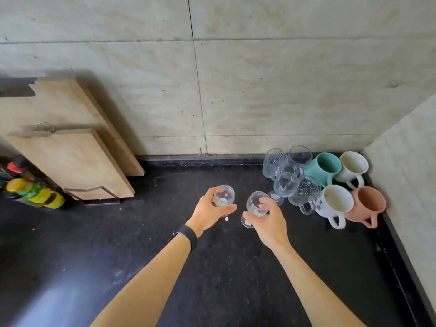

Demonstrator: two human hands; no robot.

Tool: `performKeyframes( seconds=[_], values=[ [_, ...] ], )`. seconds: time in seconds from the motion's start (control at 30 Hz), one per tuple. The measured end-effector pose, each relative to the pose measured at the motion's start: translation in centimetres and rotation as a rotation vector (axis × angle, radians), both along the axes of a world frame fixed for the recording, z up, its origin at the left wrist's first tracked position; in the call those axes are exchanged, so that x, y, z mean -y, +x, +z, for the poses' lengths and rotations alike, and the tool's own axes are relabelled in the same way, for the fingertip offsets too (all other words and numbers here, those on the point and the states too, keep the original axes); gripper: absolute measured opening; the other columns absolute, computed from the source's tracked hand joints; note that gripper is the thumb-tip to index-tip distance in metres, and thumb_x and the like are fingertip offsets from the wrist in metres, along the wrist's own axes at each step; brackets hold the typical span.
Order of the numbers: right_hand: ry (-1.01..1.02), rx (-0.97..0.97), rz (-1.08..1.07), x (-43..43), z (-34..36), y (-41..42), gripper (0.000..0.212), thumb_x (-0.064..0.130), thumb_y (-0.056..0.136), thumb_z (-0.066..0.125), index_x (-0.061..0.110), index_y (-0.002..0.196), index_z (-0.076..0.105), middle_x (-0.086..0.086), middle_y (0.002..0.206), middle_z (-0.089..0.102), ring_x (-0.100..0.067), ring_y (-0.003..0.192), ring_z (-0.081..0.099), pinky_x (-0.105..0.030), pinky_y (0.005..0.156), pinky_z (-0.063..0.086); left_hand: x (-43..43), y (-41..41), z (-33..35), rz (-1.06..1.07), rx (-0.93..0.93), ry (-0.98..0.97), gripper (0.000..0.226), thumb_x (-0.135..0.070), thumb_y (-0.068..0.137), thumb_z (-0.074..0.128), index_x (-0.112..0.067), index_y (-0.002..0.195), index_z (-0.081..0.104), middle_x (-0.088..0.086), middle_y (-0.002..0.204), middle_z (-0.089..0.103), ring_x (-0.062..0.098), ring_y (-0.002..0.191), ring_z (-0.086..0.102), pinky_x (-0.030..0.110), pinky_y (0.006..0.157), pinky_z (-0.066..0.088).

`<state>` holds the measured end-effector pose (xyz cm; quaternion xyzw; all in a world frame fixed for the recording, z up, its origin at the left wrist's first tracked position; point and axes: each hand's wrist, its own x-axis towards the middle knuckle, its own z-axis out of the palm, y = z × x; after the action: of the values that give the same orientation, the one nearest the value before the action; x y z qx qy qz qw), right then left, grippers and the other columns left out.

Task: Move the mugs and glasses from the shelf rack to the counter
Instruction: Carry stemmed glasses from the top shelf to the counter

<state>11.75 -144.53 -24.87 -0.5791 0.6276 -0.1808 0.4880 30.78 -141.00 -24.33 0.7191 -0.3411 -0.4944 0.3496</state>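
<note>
Both bare forearms reach forward from the bottom edge, converging toward the middle. The left hand [210,212], with a black band on its wrist, is curled with the thumb to the right and the fingers wrapped round the bowl of a small clear stemmed glass [224,196]. The right hand [269,220] is turned palm-down, thumb at the left and fingers arched over a second clear stemmed glass [256,205], gripping its bowl.
</note>
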Motion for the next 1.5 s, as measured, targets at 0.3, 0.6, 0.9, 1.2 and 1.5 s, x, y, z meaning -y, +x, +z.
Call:
performKeyframes(
  seconds=[0.3, 0.6, 0.9, 1.2, 1.5],
  values=[
    [-0.077, -0.028, -0.029, 10.4, -4.9, 4.8, 0.064, 0.033, 0.083, 0.077, 0.024, 0.137, 0.044, 0.012, 0.118, 0.056, -0.014, 0.099, 0.062, -0.030, 0.085, 0.043, 8.7, 3.4, -4.1, 0.053, 0.134, 0.000, 0.061, -0.046, 0.072, 0.082, -0.036, 0.126, 0.054, -0.014, 0.115, 0.064, 0.012, 0.103, 0.061, 0.023, 0.079, 0.043],
    [-0.129, 0.060, 0.027, 15.5, -8.3, 7.5, 0.067, 0.025, 0.084, 0.081, 0.023, 0.141, 0.046, 0.013, 0.127, 0.058, -0.013, 0.104, 0.066, -0.029, 0.092, 0.050, 13.6, 3.8, -6.7, 0.081, 0.191, -0.020, 0.061, -0.036, 0.074, 0.083, -0.025, 0.127, 0.054, -0.005, 0.117, 0.064, 0.018, 0.101, 0.063, 0.030, 0.082, 0.050],
    [-0.145, 0.075, 0.024, 17.4, -8.1, 8.2, 0.067, 0.024, 0.086, 0.079, 0.020, 0.143, 0.045, 0.015, 0.120, 0.054, -0.015, 0.102, 0.065, -0.026, 0.087, 0.047, 15.8, 4.6, -7.3, 0.092, 0.157, -0.009, 0.060, -0.038, 0.071, 0.085, -0.031, 0.123, 0.055, -0.011, 0.110, 0.065, 0.006, 0.092, 0.063, 0.014, 0.064, 0.043],
    [-0.130, 0.066, 0.037, 17.1, -8.2, 7.9, 0.069, 0.026, 0.082, 0.080, 0.026, 0.141, 0.044, 0.015, 0.119, 0.058, -0.012, 0.100, 0.067, -0.018, 0.080, 0.047, 15.9, 4.8, -7.1, 0.044, 0.209, -0.008, 0.060, -0.035, 0.072, 0.085, -0.031, 0.122, 0.052, -0.022, 0.100, 0.059, -0.007, 0.086, 0.056, 0.006, 0.059, 0.038],
    [-0.032, -0.003, 0.068, 14.9, -5.6, 6.5, 0.087, 0.016, 0.092, 0.071, 0.016, 0.159, 0.016, 0.000, 0.152, 0.050, -0.016, 0.121, 0.062, -0.036, 0.100, 0.052, 15.6, 5.0, -5.5, -0.048, 0.287, 0.055, 0.076, -0.029, 0.074, 0.086, -0.017, 0.137, 0.044, 0.002, 0.125, 0.063, 0.016, 0.100, 0.054, 0.028, 0.081, 0.043]
  ],
)
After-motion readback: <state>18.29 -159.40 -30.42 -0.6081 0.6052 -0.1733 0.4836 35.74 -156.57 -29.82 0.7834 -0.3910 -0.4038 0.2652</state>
